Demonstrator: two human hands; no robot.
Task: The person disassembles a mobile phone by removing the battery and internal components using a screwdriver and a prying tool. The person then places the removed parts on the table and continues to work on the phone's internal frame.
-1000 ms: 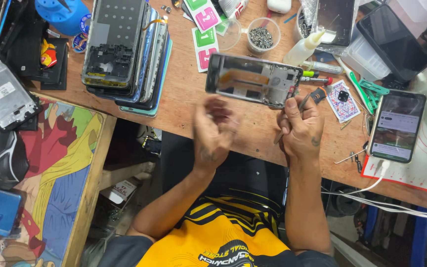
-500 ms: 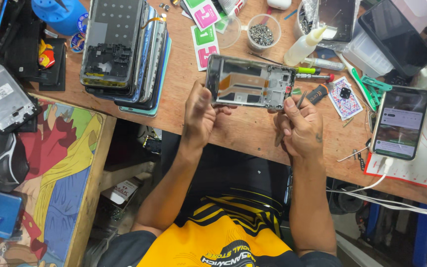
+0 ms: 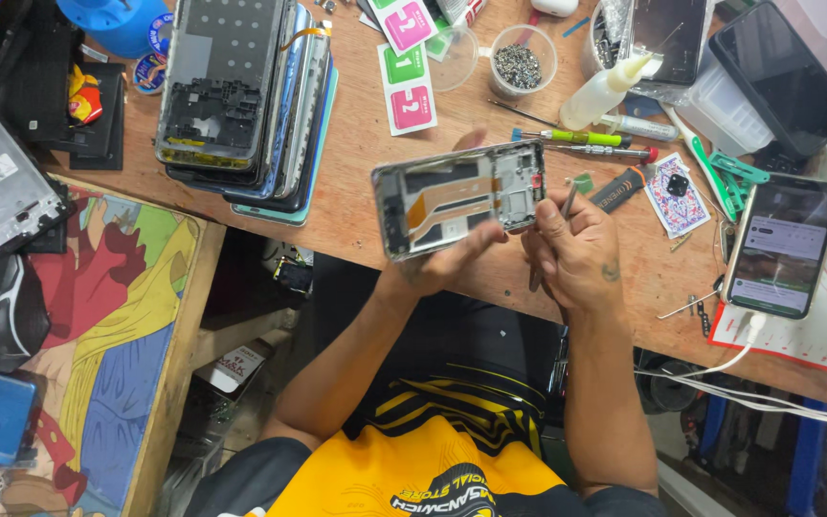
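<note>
While the left hand (image 3: 447, 263) pinches the phone frame (image 3: 459, 198) above the counter's near edge | right hand (image 3: 576, 254) fingers grip a tool (image 3: 567, 203) at its end | frame open, insides bare, no back cover.

left hand (image 3: 437, 263) mostly behind opened phone (image 3: 459, 197), tool (image 3: 567, 206) tip hidden, screws in cup (image 3: 519, 65) indistinct

Bare desk (image 3: 356, 206) between stacked phone frames (image 3: 241, 96) at far-left edge and opened phone (image 3: 457, 196). Right half crowded: screwdrivers (image 3: 581, 144), glue bottle (image 3: 600, 91), screw cup (image 3: 521, 59), charging phone (image 3: 782, 244) near right edge.
</note>
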